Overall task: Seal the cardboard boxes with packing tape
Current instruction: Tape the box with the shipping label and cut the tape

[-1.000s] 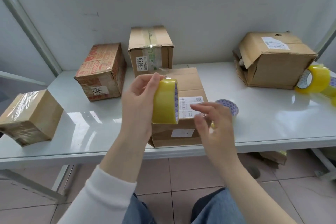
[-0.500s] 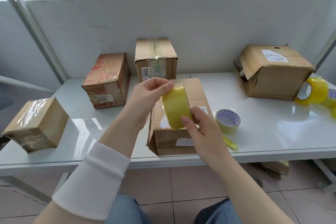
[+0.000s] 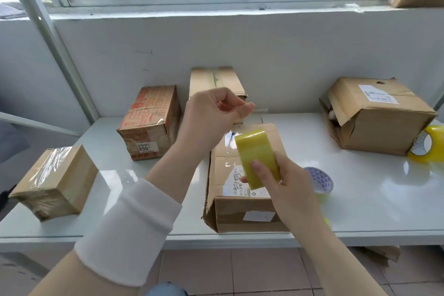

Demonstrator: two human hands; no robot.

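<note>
1. Left hand [image 3: 213, 115]: thumb and forefinger pinch the free tape strip [image 3: 229, 144], above the far end of the labelled box [image 3: 240, 217].
2. Right hand [image 3: 290, 187]: fingers wrapped round the yellow tape roll [image 3: 258, 156], held over the box's top.
3. The strip is clear and shows only as glints.
4. Judgement: I am drawing out length. Hold it taut and untwisted, centre it over the box's top, land the far end first, then smooth toward the near edge.
5. Spare roll [image 3: 320, 181]: just right of the box.

White table [image 3: 360, 202] carries boxes [image 3: 149, 127] and tape rolls [image 3: 321, 181].
</note>
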